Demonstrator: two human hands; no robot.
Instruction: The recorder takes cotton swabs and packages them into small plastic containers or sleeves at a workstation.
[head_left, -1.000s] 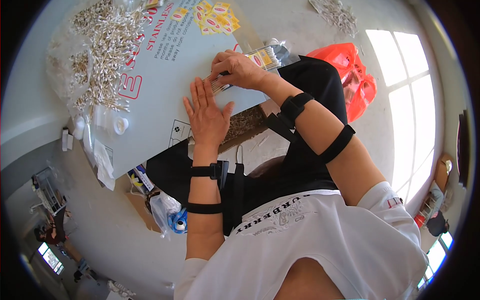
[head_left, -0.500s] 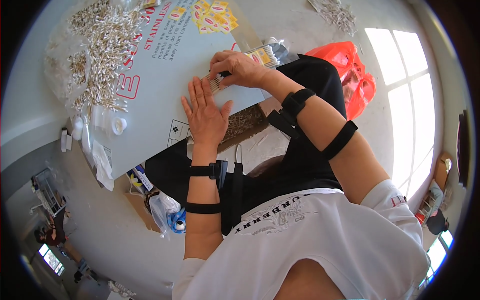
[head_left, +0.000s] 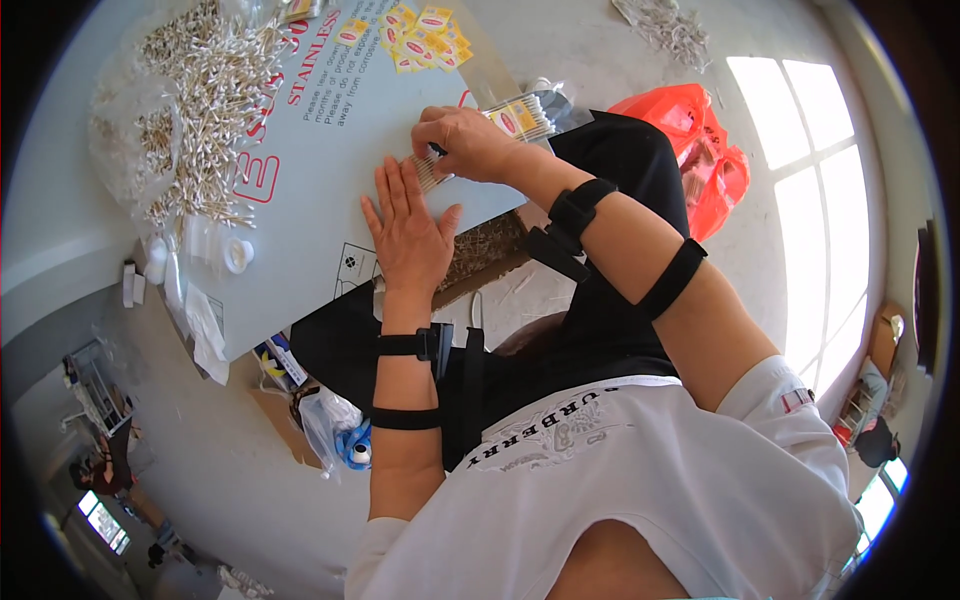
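My left hand (head_left: 412, 232) lies flat on the pale sheet-covered table top (head_left: 310, 240), fingers stretched. Its fingertips meet a small row of cotton swabs (head_left: 430, 173) lying side by side. Over the far end of that row my right hand (head_left: 466, 142) is bent, thumb and fingers closed. A small dark spot shows between them, and what they grip is hidden. Just beyond the right wrist, at the table's edge, rests a clear pack of cotton swabs (head_left: 538, 112) with a yellow label (head_left: 513, 120). Several loose yellow labels (head_left: 428, 38) are spread at the far side.
A big heap of loose cotton swabs (head_left: 215, 110) covers the table's left, by a roll of white tape (head_left: 238, 253). Below the near edge stands a cardboard box (head_left: 490, 250) with swabs inside. A red plastic bag (head_left: 690, 150) sits on the floor at right.
My right hand has shifted slightly left and its forearm has swung a little left, uncovering more of the labelled pack. The left hand stays almost still.
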